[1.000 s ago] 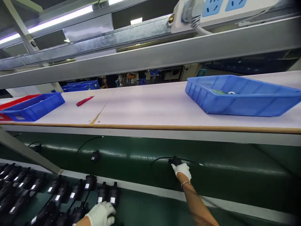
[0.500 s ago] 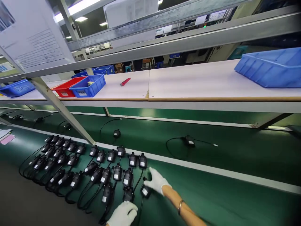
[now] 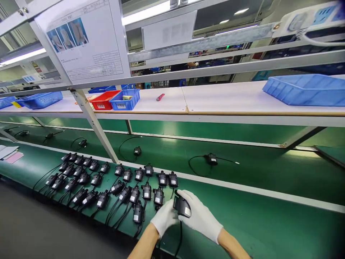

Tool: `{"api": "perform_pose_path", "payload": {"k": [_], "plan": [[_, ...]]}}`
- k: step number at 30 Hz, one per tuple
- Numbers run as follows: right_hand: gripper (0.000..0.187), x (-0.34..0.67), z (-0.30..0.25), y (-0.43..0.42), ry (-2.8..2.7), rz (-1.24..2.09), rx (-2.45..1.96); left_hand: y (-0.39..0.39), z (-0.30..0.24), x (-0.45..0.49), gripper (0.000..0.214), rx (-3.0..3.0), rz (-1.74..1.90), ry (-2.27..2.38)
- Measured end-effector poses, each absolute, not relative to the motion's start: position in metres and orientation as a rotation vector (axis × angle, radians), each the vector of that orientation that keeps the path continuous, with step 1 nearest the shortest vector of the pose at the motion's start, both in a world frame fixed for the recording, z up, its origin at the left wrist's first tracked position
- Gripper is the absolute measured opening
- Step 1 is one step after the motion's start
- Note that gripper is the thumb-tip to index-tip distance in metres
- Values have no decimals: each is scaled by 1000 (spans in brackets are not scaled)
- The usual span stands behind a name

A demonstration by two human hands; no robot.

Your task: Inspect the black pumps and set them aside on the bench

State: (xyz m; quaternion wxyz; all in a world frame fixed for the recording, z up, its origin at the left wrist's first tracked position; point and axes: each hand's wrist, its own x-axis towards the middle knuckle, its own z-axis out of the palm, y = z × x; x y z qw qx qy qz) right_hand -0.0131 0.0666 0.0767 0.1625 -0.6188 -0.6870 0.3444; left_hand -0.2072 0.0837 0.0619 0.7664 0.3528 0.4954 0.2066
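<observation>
Both my hands wear white gloves and meet low in the middle of the view. My right hand (image 3: pixel 201 217) wraps round a small black device (image 3: pixel 182 207) with a white label and a black cable. My left hand (image 3: pixel 165 221) closes on the same device from the left. Just left of them, several identical black devices (image 3: pixel 107 181) lie in rows on the green bench surface (image 3: pixel 242 216), their cables trailing toward me. On the green conveyor belt (image 3: pixel 256 169) behind lies a single black device (image 3: pixel 211 158) with its cable looped, and another (image 3: pixel 137 150) further left.
A white shelf (image 3: pixel 229 99) above the belt carries a blue tray (image 3: pixel 304 90), a red bin (image 3: pixel 104 100), a small blue bin (image 3: pixel 125 100) and a red tool (image 3: pixel 160 96). A slanted metal post (image 3: pixel 94 126) stands left. Papers (image 3: pixel 10 153) lie at far left.
My right hand came back from the device on the belt to the near bench and took a device at the right end of the rows. My left hand joined it. The view swung left and down.
</observation>
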Motion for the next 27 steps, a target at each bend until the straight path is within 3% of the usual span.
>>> {"api": "perform_pose_path", "payload": {"k": [5, 10, 15, 19, 24, 27], "plan": [[81, -22, 183, 55, -2176, 873, -1516, 76, 99, -191, 98, 394, 375, 595], [90, -14, 222, 53, -2074, 884, -1385, 69, 152, -190, 76, 221, 589, 520], [44, -2, 222, 32, -1663, 804, -1421, 73, 206, -195, 75, 236, 660, 351], [29, -12, 231, 16, -1663, 681, -1336, 70, 219, -204, 84, 571, 716, 531], [36, -32, 228, 15, -1664, 644, -1357, 59, 215, -207, 87, 1064, 881, 854], [57, -44, 214, 19, -1627, 680, -1361, 53, 214, -200, 96, 1345, 1065, 974]]}}
